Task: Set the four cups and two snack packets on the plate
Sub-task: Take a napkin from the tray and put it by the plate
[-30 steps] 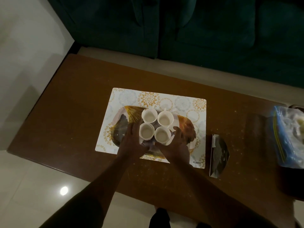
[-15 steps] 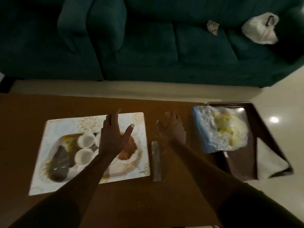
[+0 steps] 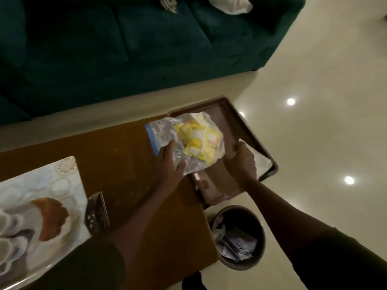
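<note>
A clear plastic bag with a blue zip edge holds several yellow snack packets. It lies half on the table's right end and half on a brown tray. My left hand presses and grips the bag's near left side. My right hand is curled at the bag's right lower corner, with its fingers hidden. The patterned plate sits at the lower left on a placemat, with the white cups blurred at the frame's edge.
A dark flat packet lies on the brown table beside the placemat. A round bin with paper scraps stands on the floor below the tray. A dark green sofa runs behind the table.
Both hands left the cups on the plate and moved right to the plastic bag. The view swung right with them, so the plate now sits at the lower left edge.
</note>
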Motion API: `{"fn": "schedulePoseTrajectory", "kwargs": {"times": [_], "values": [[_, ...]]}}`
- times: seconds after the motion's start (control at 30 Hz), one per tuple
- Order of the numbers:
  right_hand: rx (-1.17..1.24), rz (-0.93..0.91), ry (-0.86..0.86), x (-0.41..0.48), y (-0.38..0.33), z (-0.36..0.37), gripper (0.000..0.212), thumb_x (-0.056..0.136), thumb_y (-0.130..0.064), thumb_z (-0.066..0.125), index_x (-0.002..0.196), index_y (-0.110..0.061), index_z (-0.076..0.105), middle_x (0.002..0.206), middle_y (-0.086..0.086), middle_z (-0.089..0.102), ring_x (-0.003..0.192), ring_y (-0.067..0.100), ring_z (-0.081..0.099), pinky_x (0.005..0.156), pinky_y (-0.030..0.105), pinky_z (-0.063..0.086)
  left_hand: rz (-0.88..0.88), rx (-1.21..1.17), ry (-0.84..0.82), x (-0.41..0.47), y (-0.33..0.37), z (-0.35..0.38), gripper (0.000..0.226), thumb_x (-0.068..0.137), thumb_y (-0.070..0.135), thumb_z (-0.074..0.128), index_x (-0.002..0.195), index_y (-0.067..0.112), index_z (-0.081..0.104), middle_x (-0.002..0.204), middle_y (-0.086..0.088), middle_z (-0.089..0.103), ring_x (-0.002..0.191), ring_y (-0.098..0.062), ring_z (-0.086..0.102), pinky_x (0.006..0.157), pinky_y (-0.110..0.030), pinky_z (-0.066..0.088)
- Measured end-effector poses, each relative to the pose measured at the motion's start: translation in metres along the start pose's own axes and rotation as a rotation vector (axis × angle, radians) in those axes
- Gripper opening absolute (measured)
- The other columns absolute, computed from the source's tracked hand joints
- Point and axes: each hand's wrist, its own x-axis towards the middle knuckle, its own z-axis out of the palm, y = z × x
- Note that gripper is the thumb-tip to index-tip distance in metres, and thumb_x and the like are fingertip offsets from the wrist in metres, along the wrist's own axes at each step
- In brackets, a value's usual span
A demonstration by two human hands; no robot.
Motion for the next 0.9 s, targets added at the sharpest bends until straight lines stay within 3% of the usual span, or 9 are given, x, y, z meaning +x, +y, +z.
{"fn": "schedulePoseTrajectory", "kwargs": {"times": [0.07,0.17,0.33,0.4,0.47,0.53,0.6,0.77,0.9], "values": [[0.076,0.129,0.028,0.016,0.033,-0.021,0.048,0.079,-0.024,0.064,0.123,-0.011,0.05,0.121,0.01,0.062,0.112,0.029,0.059,0.087,0.034,0.044,0.011,0.068,-0.061,0.005,0.018,0.035,0.067,0.088,0.017,0.065,0.148,0.013,0.035,0.14,-0.016,0.049,0.127,-0.033,0.05,0.1,-0.044,0.045],[0.079,0.292,0.071,0.031,0.071,-0.037,0.05,0.08,-0.022,0.063,0.126,-0.011,0.048,0.121,0.009,0.063,0.109,0.027,0.061,0.081,0.032,0.046,-0.033,0.03,-0.242,0.006,0.036,0.077,0.073,0.088,0.023,0.066,0.151,0.019,0.03,0.147,-0.011,0.047,0.133,-0.029,0.046,0.105,-0.045,0.042],[-0.041,0.228,0.043,0.025,0.066,-0.039,0.049,0.083,-0.028,0.06,0.126,-0.012,0.043,0.113,0.009,0.063,0.101,0.029,0.061,0.077,0.041,0.053,-0.022,0.01,-0.423,0.006,0.046,0.111,0.078,0.088,0.025,0.066,0.153,0.015,0.024,0.157,-0.011,0.031,0.145,-0.027,0.029,0.116,-0.037,0.029],[-0.109,0.381,0.008,0.056,0.14,-0.046,0.049,0.083,-0.028,0.058,0.127,-0.013,0.041,0.108,0.01,0.062,0.096,0.03,0.06,0.072,0.04,0.052,-0.048,0.059,-0.638,0.008,0.058,0.205,0.076,0.09,0.02,0.064,0.153,0.016,0.021,0.158,-0.012,0.027,0.144,-0.028,0.029,0.109,-0.025,0.03],[-0.16,0.311,-0.024,0.051,0.137,-0.038,0.05,0.083,-0.028,0.057,0.128,-0.013,0.039,0.097,0.008,0.059,0.086,0.028,0.058,0.064,0.035,0.047,-0.034,0.066,-0.722,0.005,0.063,0.202,0.076,0.092,0.016,0.063,0.153,0.017,0.018,0.158,-0.014,0.024,0.143,-0.031,0.031,0.114,-0.037,0.032],[-0.192,0.249,-0.018,0.058,0.127,-0.038,0.054,0.083,-0.027,0.06,0.13,-0.012,0.038,0.09,0.005,0.055,0.08,0.026,0.056,0.058,0.031,0.04,-0.017,0.12,-0.688,0.01,0.056,0.212,0.071,0.091,0.019,0.064,0.151,0.015,0.026,0.153,-0.016,0.034,0.137,-0.033,0.04,0.113,-0.044,0.035],[-0.215,0.186,-0.027,0.064,0.116,-0.038,0.056,0.083,-0.027,0.062,0.131,-0.011,0.037,0.093,0.007,0.058,0.079,0.026,0.057,0.055,0.03,0.038,-0.015,0.202,-0.643,0.012,0.054,0.215,0.066,0.091,0.029,0.063,0.148,0.015,0.033,0.15,-0.013,0.04,0.136,-0.03,0.041,0.113,-0.039,0.034],[-0.37,0.168,-0.077,0.068,0.121,-0.044,0.058,0.085,-0.027,0.063,0.134,-0.009,0.036,0.069,-0.004,0.037,0.054,0.012,0.04,0.043,0.024,0.025,-0.014,0.287,-0.704,0.01,0.044,0.226,0.075,0.093,0.041,0.057,0.154,0.022,0.018,0.16,-0.005,0.023,0.146,-0.023,0.024,0.115,-0.036,0.024],[-0.387,0.194,-0.164,0.079,0.119,-0.037,0.076,0.085,-0.034,0.064,0.144,-0.011,0.023,0.091,0.006,0.056,0.061,0.015,0.048,0.046,0.027,0.035,-0.025,0.346,-0.701,0.011,0.046,0.225,0.081,0.092,0.047,0.055,0.155,0.027,0.008,0.16,-0.008,0.022,0.146,-0.026,0.026,0.114,-0.04,0.027]]}}
